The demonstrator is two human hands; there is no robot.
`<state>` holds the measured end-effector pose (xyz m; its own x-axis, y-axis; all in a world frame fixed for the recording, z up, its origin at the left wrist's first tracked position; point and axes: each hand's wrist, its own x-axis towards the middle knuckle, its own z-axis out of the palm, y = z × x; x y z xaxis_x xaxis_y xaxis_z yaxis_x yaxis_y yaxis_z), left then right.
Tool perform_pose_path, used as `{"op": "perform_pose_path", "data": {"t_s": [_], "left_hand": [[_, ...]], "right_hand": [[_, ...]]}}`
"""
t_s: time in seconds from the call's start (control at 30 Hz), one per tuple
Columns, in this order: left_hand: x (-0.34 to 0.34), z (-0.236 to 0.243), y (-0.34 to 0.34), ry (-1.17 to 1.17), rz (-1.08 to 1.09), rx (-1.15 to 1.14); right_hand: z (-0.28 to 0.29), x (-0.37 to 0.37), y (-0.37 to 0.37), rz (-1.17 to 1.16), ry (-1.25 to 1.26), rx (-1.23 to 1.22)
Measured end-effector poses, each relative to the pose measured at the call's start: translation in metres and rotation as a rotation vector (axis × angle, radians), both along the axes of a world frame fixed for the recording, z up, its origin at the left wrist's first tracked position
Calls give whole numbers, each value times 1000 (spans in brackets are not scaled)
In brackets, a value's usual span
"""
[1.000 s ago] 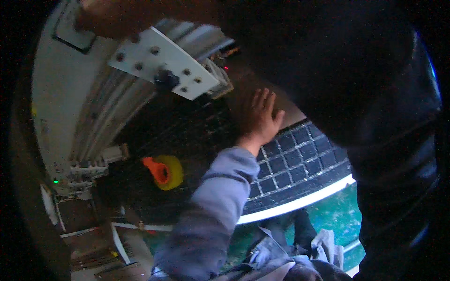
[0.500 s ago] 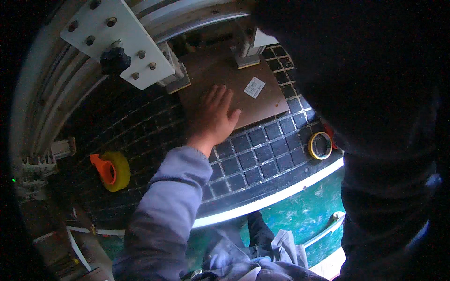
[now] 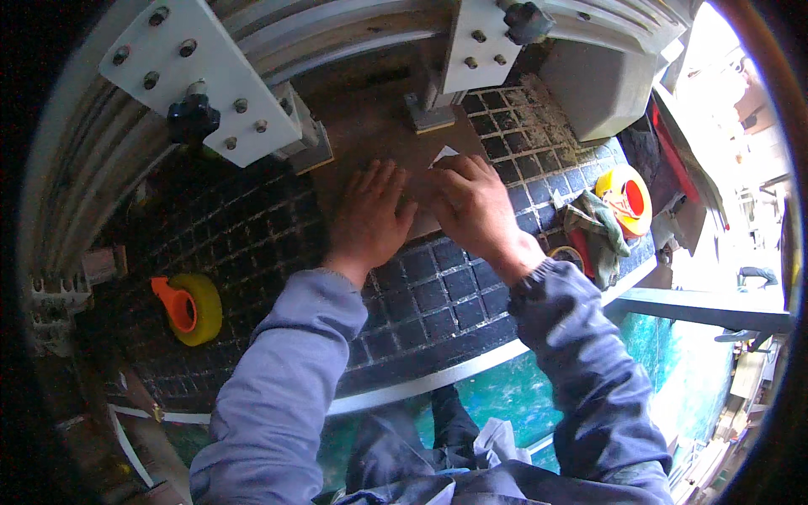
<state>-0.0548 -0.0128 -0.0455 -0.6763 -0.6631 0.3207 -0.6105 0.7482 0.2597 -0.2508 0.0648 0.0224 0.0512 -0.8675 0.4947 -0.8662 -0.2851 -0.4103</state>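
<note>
Two sleeved forearms enter from seven and five o'clock, above the dark counter (image 3: 421,332). The left hand (image 3: 370,210) lies palm down with fingers extended just past twelve, gripping nothing, on the brown board (image 3: 358,126) at twelve o'clock. The right hand (image 3: 478,202) points toward ten-thirty, fingers curled beside a white label (image 3: 443,154); whether it pinches anything, I cannot tell.

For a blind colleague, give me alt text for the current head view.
A person's left hand lies on a brown board; the right hand partly covers its white label. The board rests on a black gridded table near white machine plates.
</note>
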Motion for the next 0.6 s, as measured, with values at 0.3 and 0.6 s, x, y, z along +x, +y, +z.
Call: {"op": "perform_pose_path", "data": {"t_s": [0.3,0.6], "left_hand": [[1,-12,-2,43,-7,15],[3,-6,0,-16,-5,-10]], "right_hand": [[-70,-1,-8,-365,86,-9],[-69,6,-10,-543,64,-39]]}}
